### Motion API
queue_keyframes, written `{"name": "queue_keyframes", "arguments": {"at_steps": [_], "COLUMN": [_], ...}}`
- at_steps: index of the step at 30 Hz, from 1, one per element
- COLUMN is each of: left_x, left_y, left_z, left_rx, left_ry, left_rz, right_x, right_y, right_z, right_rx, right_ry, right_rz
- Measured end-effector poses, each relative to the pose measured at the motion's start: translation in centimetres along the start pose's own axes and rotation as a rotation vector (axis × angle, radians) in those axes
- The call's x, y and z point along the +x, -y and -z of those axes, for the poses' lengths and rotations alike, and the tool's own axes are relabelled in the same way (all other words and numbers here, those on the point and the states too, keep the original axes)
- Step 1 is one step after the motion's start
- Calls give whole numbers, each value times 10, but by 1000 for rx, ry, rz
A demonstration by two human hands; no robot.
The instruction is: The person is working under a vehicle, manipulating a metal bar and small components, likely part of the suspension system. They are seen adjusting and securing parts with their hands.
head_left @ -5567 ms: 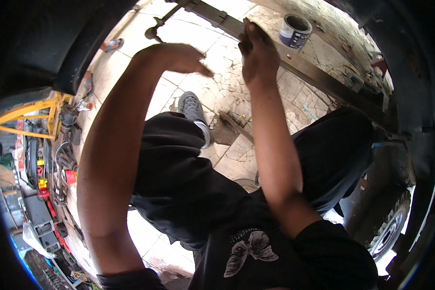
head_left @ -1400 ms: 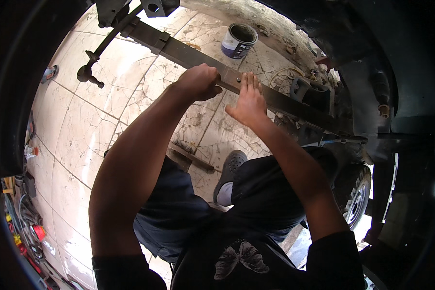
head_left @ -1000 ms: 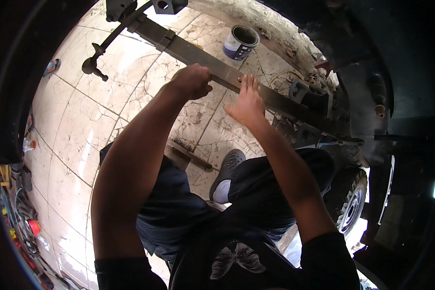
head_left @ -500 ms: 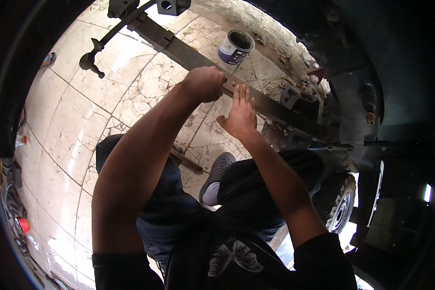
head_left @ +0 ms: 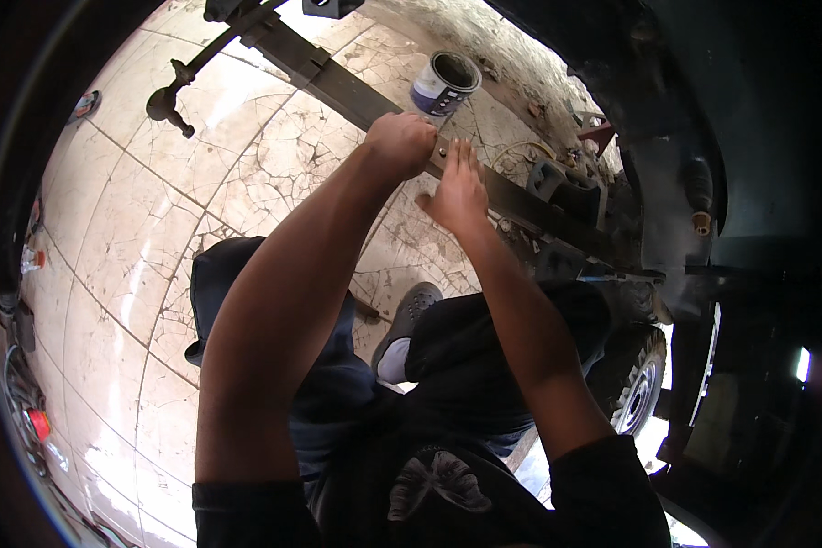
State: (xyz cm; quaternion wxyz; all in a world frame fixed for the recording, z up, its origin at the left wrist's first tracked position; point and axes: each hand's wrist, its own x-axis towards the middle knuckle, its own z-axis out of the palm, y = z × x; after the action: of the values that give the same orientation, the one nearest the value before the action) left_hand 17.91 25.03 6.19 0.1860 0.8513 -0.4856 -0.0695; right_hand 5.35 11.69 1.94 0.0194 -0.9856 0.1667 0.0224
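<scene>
Over a floor of cracked pale tiles (head_left: 119, 237), a long, dark, flat metal bar (head_left: 338, 87) (it looks like a leaf spring) runs slantwise from the upper left toward the right, where it ends among dark metal brackets (head_left: 566, 187) under a vehicle body. Both of the person's bare forearms rise from the lower edge and meet at the middle of this bar. The left hand (head_left: 400, 142) is clenched into a fist on the bar's near edge; whether it grips the bar itself or some small thing against it, I cannot tell. The right hand (head_left: 458, 187) lies just beside it with fingers straight and together, pressed flat on the bar, grasping nothing. A round bolt head (head_left: 442, 152) shows on the bar between the two hands. Just behind the hands, an open tin can (head_left: 444, 84) with a blue and white label stands on the floor, touching or nearly touching the bar's far side. A thin rod with a ball-shaped end (head_left: 166, 102) lies at the upper left. Below the arms, a grey shoe (head_left: 409, 310) rests on the tiles, and a vehicle tyre (head_left: 635, 388) sits at the lower right.
</scene>
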Motion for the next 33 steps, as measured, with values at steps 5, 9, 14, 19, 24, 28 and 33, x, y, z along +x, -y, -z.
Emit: {"name": "queue_keyframes", "arguments": {"at_steps": [5,9,14,19,24,28,33], "left_x": [1,11,15,4,15,3,-7], "left_y": [7,8,2,10,6,14,34], "left_z": [-17,-8,-13,-10,13,-6,-2], "left_rx": [5,2,32,-46,-50,-10,35], "left_ry": [-87,20,-75,-229,-54,-47,-69], "left_rz": [-24,49,-27,-48,61,38,15], "right_x": [-14,-19,10,-35,30,-10,-15], "right_y": [9,2,0,8,-10,0,2], "right_z": [0,4,5,-3,-1,-1,2], "right_rx": [8,-10,56,46,56,-10,-58], "right_ry": [35,43,27,28,27,48,68], "right_rz": [48,105,-28,108,-19,54,109]}}
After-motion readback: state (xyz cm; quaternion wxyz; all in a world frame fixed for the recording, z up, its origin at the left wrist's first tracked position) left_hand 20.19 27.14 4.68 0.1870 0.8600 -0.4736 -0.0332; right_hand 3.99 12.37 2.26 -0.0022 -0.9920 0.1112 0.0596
